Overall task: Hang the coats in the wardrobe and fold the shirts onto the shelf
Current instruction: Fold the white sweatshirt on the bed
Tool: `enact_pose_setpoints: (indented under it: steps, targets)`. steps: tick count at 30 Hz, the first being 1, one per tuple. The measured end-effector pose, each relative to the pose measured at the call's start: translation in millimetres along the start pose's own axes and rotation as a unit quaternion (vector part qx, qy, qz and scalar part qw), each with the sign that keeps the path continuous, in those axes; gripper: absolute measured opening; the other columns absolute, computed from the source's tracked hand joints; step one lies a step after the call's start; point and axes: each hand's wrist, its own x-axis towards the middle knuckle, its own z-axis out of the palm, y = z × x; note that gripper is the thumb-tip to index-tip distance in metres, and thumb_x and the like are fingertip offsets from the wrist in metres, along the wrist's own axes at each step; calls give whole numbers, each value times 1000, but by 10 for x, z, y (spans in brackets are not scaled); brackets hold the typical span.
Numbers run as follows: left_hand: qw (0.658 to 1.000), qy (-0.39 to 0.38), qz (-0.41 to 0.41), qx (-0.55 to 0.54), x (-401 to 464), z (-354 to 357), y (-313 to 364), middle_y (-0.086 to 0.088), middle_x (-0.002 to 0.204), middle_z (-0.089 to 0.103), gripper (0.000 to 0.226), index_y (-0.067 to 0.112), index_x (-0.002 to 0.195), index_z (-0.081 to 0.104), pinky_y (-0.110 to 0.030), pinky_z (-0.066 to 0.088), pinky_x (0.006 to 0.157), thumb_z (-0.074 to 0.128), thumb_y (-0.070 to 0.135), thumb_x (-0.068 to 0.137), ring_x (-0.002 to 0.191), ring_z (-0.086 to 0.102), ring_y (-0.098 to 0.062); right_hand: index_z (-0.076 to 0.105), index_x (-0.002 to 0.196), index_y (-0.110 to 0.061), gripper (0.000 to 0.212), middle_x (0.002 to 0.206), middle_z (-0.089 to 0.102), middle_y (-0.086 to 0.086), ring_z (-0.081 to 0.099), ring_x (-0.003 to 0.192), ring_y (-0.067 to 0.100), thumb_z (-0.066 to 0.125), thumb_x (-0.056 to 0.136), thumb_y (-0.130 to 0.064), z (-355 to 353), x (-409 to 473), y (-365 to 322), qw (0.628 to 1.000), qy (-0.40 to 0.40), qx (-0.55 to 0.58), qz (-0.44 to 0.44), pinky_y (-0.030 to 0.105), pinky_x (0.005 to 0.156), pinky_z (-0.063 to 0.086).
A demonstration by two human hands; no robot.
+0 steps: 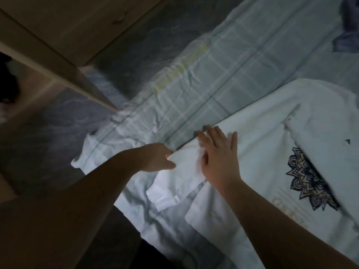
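Note:
A white T-shirt (272, 152) with a dark mandala print (308, 179) lies spread on the bed at the right. My left hand (157, 158) pinches a corner of the shirt's white fabric near its left edge. My right hand (217, 154) lies flat on the shirt just to the right of that, fingers spread and pressing the cloth down. A white sleeve (169, 197) sticks out below my hands.
The shirt rests on a pale checked bedsheet (223, 74) over a dark patterned cover (48, 123). A beige wardrobe panel (64, 22) fills the upper left, its edge near the bed. Dark clothing (347, 37) sits at the top right. The room is dim.

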Motion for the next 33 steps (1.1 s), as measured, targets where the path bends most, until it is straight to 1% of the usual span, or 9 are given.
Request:
enact_pose_setpoints:
  steps: [3, 7, 12, 17, 20, 25, 27, 30, 33]
  targets:
    - [989, 115, 15, -90, -154, -133, -132, -1, 109, 63, 34, 18, 116, 62, -25, 41, 75, 50, 44, 97, 99, 61, -19, 46, 141, -13, 71, 150, 42, 12, 36, 141, 30, 43, 70, -12, -38, 4, -53, 996, 58, 64, -12, 57, 116, 24]
    - [943, 310, 53, -112, -269, -484, -299, 11, 74, 53, 29, 28, 74, 47, -15, 31, 59, 48, 54, 86, 70, 52, -5, 60, 119, -9, 58, 123, 59, 13, 55, 111, 31, 39, 65, -11, -108, 59, -33, 984, 111, 135, -30, 46, 96, 45]
    - [954, 286, 77, -57, -249, -1149, -314, 15, 80, 50, 28, 32, 83, 45, -19, 30, 59, 71, 22, 84, 75, 51, -10, 53, 133, -8, 60, 135, 56, 15, 49, 127, 33, 39, 76, -17, -195, 396, 61, 991, 49, 117, 42, 44, 108, 39]
    - [836, 532, 114, 76, -140, -1738, -122, -2, 79, 50, 30, 23, 74, 45, -33, 34, 62, 68, 4, 68, 77, 52, -30, 57, 126, -13, 52, 121, 60, 10, 52, 111, 26, 46, 76, -8, -515, 776, 37, 975, 125, 175, 53, 46, 98, 46]
    - [836, 526, 64, 143, 103, -1586, -177, -8, 77, 49, 39, 22, 73, 42, -34, 30, 59, 69, 1, 54, 74, 52, -34, 62, 109, -13, 44, 106, 60, 4, 52, 97, 24, 39, 71, -14, -548, 863, -26, 971, 174, 162, 22, 40, 86, 44]
    - [902, 431, 33, 12, 517, -1010, -664, -1, 94, 58, 25, 30, 81, 53, -41, 46, 79, 67, 15, 66, 91, 55, -30, 50, 138, -15, 55, 143, 51, 7, 44, 133, 25, 43, 85, -22, -215, 1012, 8, 989, 89, 111, 35, 45, 112, 34]
    - [881, 449, 46, -139, 471, -1020, -727, 0, 90, 63, 18, 31, 77, 59, -32, 44, 77, 56, 19, 65, 85, 57, -24, 40, 148, -20, 57, 155, 38, 6, 31, 145, 26, 30, 94, -36, -112, 1068, -10, 997, 18, 57, 50, 51, 117, 24]
    - [815, 466, -102, -329, 510, -1305, -839, -4, 86, 65, 17, 21, 76, 64, -30, 45, 76, 48, 24, 77, 82, 59, -24, 37, 150, -25, 60, 159, 32, 6, 28, 146, 29, 18, 97, -46, -38, 1161, -84, 996, -40, 8, 78, 54, 115, 26]
    - [837, 312, -222, -392, 609, -1577, -954, -9, 84, 58, 25, 15, 77, 54, -38, 52, 78, 49, 32, 96, 80, 61, -30, 47, 141, -25, 53, 147, 48, 7, 46, 132, 31, 31, 95, -46, -56, 1273, -150, 995, -9, -4, 103, 50, 99, 44]
